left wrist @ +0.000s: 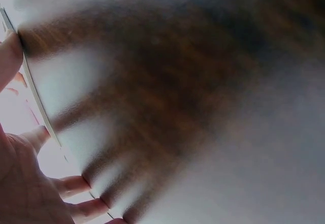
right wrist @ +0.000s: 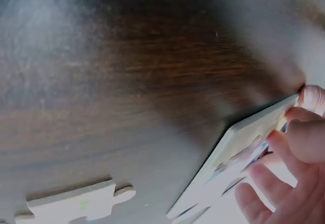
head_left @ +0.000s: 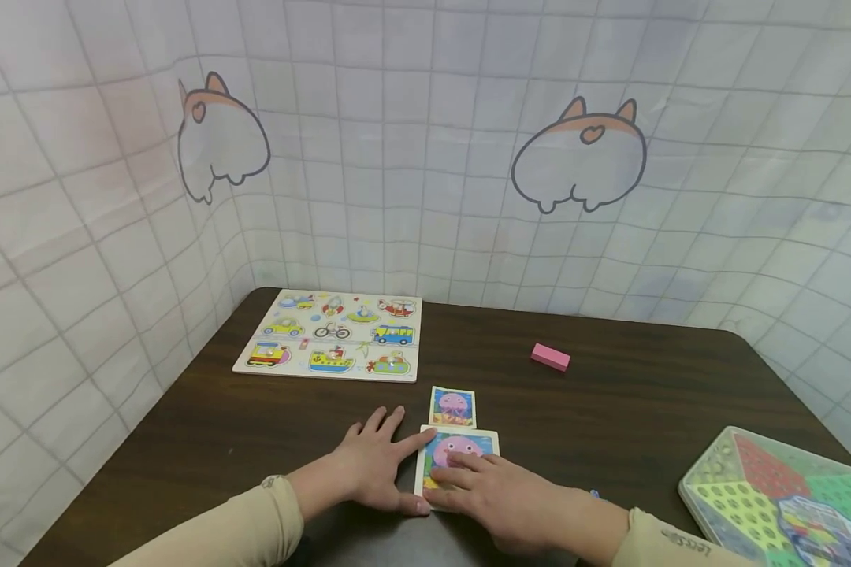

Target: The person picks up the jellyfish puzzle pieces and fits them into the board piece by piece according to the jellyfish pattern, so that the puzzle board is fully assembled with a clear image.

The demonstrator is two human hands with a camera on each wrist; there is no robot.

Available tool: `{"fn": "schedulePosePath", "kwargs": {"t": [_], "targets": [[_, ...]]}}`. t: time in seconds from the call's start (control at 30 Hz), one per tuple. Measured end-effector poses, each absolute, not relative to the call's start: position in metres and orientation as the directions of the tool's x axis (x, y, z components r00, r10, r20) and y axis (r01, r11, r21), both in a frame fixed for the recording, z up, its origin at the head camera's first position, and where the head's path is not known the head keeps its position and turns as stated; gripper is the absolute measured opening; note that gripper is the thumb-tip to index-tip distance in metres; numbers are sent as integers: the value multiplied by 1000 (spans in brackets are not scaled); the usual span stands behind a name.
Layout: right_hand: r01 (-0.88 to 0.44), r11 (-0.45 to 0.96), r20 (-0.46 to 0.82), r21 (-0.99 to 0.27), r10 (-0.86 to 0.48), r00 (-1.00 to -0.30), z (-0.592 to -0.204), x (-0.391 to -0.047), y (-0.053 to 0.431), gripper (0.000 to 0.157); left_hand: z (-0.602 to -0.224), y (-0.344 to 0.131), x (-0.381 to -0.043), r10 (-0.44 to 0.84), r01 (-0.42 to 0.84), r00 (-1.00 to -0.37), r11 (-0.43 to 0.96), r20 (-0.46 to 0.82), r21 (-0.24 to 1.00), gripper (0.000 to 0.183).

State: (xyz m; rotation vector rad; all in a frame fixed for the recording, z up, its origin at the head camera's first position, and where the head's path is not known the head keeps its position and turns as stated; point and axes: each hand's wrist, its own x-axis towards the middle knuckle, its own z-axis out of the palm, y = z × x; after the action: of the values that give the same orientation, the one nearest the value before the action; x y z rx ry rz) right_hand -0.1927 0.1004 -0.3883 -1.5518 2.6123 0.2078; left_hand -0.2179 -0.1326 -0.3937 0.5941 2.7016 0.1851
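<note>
A small framed jigsaw puzzle [head_left: 495,442] with a pink sea-creature picture lies flat near the table's front edge. My left hand [head_left: 372,468] is spread along its left side, with the thumb at the lower left corner and the index finger at the upper left. In the left wrist view, the fingers of my left hand [left wrist: 25,173] reach down to the tabletop. My right hand [head_left: 499,500] lies over the puzzle's lower right part, fingertips on the picture and hiding some of it. Just beyond the frame is a picture card [head_left: 453,406] with a matching pink creature.
At the back left lies a vehicle peg puzzle board [head_left: 351,339]. A pink block [head_left: 550,357] sits to the right of centre, and a game box [head_left: 773,488] with coloured sections is at the right edge. Near my right wrist lies a loose jigsaw piece [right wrist: 76,203].
</note>
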Motion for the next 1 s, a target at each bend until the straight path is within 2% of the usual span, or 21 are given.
{"fn": "schedulePosePath", "kwargs": {"t": [0.07, 0.17, 0.27, 0.33, 0.47, 0.7, 0.83, 1.0], "targets": [[-868, 495, -131, -34, -864, -487, -388, -196, 102, 72, -394, -133, -217, 427, 378, -844, 903, -325, 206, 93], [-819, 528, -60, -224, -846, -529, -386, -200, 112, 56, -394, -133, -216, 427, 378, -845, 903, -322, 205, 93], [-731, 568, -8, -377, -792, -611, -383, -203, 130, 41, -394, -134, -217, 430, 381, -845, 901, -317, 206, 93], [-677, 598, 2, -429, -748, -663, -381, -204, 145, 35, -393, -134, -217, 432, 383, -844, 900, -317, 206, 94], [-599, 652, 5, -466, -674, -738, -383, -207, 179, 32, -392, -134, -217, 433, 386, -846, 900, -313, 202, 94], [-526, 730, 9, -437, -581, -814, -394, -209, 222, 23, -392, -134, -217, 431, 389, -848, 901, -307, 191, 95], [-511, 750, 18, -420, -556, -831, -400, -207, 232, 19, -394, -134, -217, 433, 389, -846, 900, -310, 195, 95], [-532, 741, 36, -409, -570, -821, -405, -204, 235, 17, -395, -134, -217, 435, 392, -847, 899, -306, 194, 95]]}}
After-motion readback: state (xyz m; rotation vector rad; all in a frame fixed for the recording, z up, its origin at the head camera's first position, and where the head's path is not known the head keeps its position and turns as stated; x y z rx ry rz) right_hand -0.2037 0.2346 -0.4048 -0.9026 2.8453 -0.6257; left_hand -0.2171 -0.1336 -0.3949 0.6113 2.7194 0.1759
